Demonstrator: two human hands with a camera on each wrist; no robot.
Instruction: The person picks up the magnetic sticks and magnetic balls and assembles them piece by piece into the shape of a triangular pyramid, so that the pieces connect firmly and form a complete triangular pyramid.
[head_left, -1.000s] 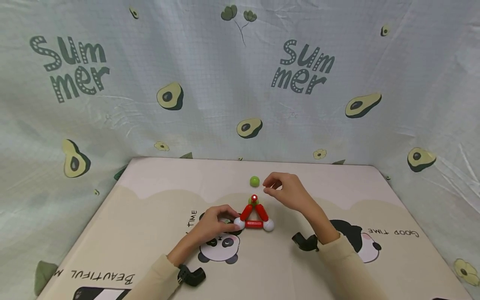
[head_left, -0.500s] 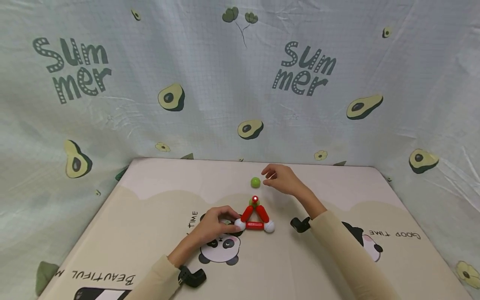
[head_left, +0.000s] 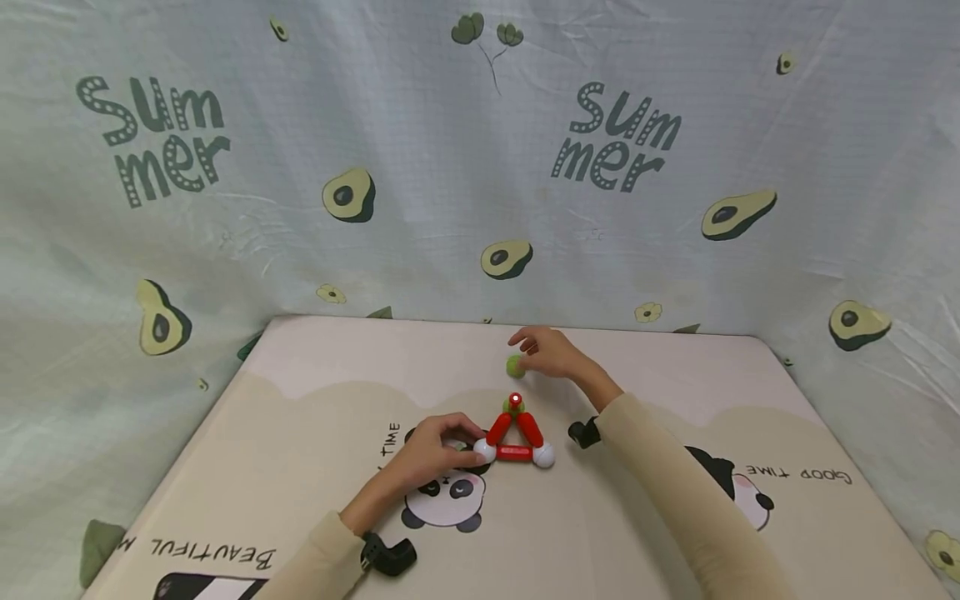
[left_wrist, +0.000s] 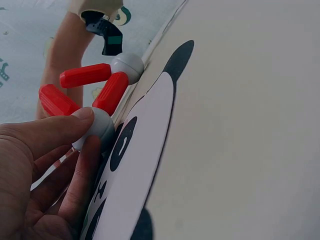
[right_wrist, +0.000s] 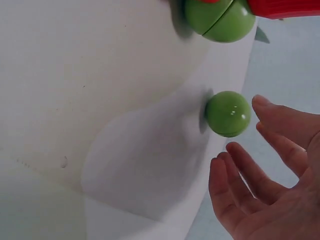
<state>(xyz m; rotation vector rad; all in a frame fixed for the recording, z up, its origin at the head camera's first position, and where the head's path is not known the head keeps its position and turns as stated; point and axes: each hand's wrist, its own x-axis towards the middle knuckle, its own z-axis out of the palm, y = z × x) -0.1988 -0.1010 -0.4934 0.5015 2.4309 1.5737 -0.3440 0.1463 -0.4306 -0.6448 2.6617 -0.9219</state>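
My left hand (head_left: 433,452) pinches a white ball (left_wrist: 102,127) between thumb and fingers. That ball is one corner of a triangle of red rods (head_left: 514,453). A second white ball (head_left: 543,456) forms the right corner and a green ball (right_wrist: 223,21) the far one. Another red rod (head_left: 515,401) stands up from the green corner. Beyond the triangle a loose green ball (right_wrist: 228,114) lies on the table. Around it my right hand (head_left: 553,354) spreads its thumb and loosely bent fingers, with a gap to the ball in the right wrist view.
The table (head_left: 315,400) has a pale cover printed with pandas and lettering. A hanging cloth (head_left: 420,167) with avocado prints rises behind its far edge. Both wrists wear black camera mounts (head_left: 388,554).
My right hand has moved left and away from me, from the right of the triangle's tip to the loose green ball. The left hand keeps its hold on the white ball.
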